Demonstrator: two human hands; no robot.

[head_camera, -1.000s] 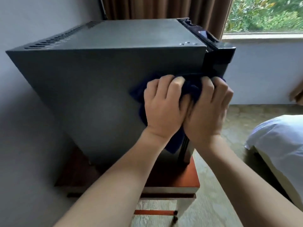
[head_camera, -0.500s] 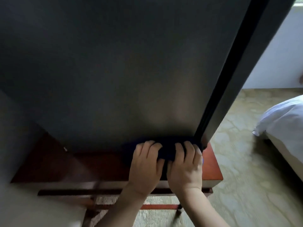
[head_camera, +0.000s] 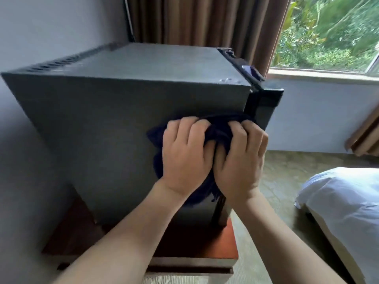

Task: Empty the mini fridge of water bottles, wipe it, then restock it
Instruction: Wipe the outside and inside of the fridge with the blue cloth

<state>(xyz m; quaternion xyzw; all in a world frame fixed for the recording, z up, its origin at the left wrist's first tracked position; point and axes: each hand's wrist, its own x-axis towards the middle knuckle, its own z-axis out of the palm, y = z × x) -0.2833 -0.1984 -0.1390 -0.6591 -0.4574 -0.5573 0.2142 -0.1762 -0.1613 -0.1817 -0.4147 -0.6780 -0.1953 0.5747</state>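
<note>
- left hand fingers curled over dark blue cloth, gripping it, pressing it on the fridge side
- right hand just beside left, thumbs touching, fingers also bunched into same cloth, gripping it
- cloth crumpled between both hands and the panel; edges stick out left of left hand and hang below the wrists
- far left: pale wall, mini fridge close against it
- fridge dark grey, vent slots along top left edge; cloth sits on the near side panel, upper right part, close to the front edge
- fridge door at the right end, black; cannot tell if fully closed
- fridge stands on reddish wooden table
- behind fridge: brown curtain
- right of curtain: window, green foliage outside
- lower right: white bedding on bed, carpeted floor between bed and table
- no water bottles in view
</note>
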